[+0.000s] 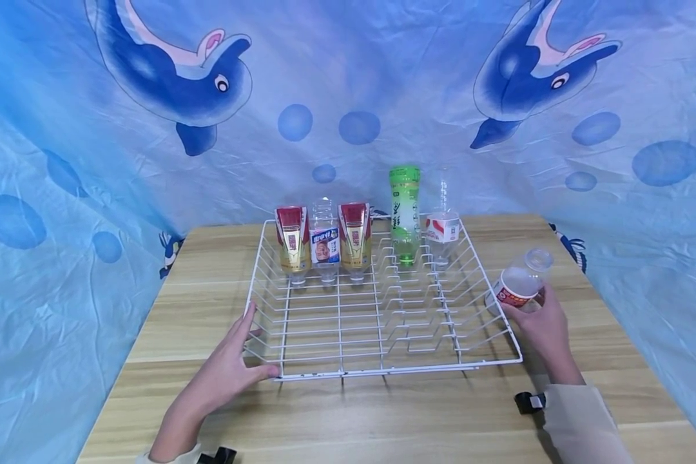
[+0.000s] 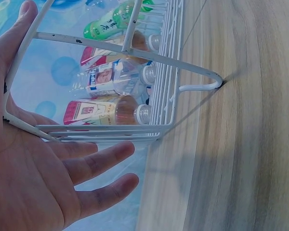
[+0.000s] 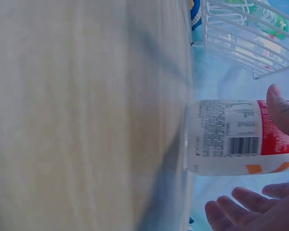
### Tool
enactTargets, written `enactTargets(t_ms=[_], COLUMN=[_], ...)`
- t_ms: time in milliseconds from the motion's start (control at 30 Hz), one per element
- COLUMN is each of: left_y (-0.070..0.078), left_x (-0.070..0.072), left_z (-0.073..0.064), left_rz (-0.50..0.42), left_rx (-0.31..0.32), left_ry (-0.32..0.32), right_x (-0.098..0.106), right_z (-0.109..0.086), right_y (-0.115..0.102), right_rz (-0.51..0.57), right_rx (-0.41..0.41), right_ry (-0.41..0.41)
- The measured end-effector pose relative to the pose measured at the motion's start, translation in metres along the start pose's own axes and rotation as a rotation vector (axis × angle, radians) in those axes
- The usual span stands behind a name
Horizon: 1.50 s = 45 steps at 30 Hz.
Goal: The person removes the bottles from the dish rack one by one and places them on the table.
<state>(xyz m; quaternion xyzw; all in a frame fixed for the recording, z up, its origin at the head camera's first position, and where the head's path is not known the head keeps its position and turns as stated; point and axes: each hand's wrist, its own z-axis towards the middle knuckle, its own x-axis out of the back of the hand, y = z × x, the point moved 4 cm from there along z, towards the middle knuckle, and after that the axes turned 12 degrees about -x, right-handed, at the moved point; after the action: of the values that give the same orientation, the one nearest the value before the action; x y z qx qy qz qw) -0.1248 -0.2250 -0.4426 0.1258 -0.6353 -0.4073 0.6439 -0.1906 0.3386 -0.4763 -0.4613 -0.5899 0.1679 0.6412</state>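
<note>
A white wire dish rack [image 1: 400, 372] stands on the table. My left hand [image 1: 223, 377] rests at its front left corner, thumb on the front rim and fingers along the outer side; in the left wrist view those fingers [image 2: 103, 161] are spread and fairly straight. Right of the rack stands a clear plastic bottle [image 1: 513, 290] with a red and white label. My right hand [image 1: 544, 325] is around it; in the right wrist view the thumb lies against the bottle [image 3: 226, 137], while the loosely bent fingers [image 3: 245, 207] show a gap from it.
Along the rack's back stand two red and gold bottles [image 1: 293, 241], a clear blue-labelled bottle [image 1: 325, 245], a green bottle [image 1: 406, 212] and a clear bottle with a red and white label [image 1: 443, 229]. Several have their caps downward. Behind the wooden table [image 1: 406, 419] hangs a blue dolphin sheet [image 1: 354, 77].
</note>
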Motion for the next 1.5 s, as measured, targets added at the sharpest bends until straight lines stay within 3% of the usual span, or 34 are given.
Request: enactTargets(t_ms=[267,400,500,600,767,933,1067,1267,1500], left_y=[-0.001,-0.002,-0.003,-0.003,-0.002,-0.002,0.000,0.000,-0.001], left_x=[-0.001,-0.001,-0.002,-0.002,-0.002,-0.002,0.000,-0.001,-0.003], left_z=[0.000,0.000,0.000,0.000,0.000,-0.001,-0.001,-0.001,-0.001], left_rz=[0.002,0.001,-0.003,-0.005,-0.011,-0.012,-0.001,-0.006,-0.021], left_rx=[0.018,0.015,0.018,0.025,0.019,0.010,0.007,0.001,-0.003], left_ry=[-0.008,-0.008,-0.009,-0.007,-0.005,-0.008,-0.007,0.000,0.003], right_x=[0.022,0.037,0.046,0.052,0.055,0.052,0.052,0.050,0.038], right_z=[-0.010,-0.016,-0.020,-0.023,-0.023,-0.024,-0.026,-0.028,-0.029], right_y=[-0.018,-0.031,-0.043,-0.055,-0.073,-0.089,-0.104,-0.127,-0.150], right_rz=[0.030,0.002,-0.038,-0.061,-0.122,-0.168,-0.242,-0.459,-0.645], right_rx=[0.096,0.191,0.302,0.464,0.688,0.842,0.949,1.037,1.129], right_ry=[0.100,0.222,0.326,0.395,0.453,0.507,0.494,0.382,0.335])
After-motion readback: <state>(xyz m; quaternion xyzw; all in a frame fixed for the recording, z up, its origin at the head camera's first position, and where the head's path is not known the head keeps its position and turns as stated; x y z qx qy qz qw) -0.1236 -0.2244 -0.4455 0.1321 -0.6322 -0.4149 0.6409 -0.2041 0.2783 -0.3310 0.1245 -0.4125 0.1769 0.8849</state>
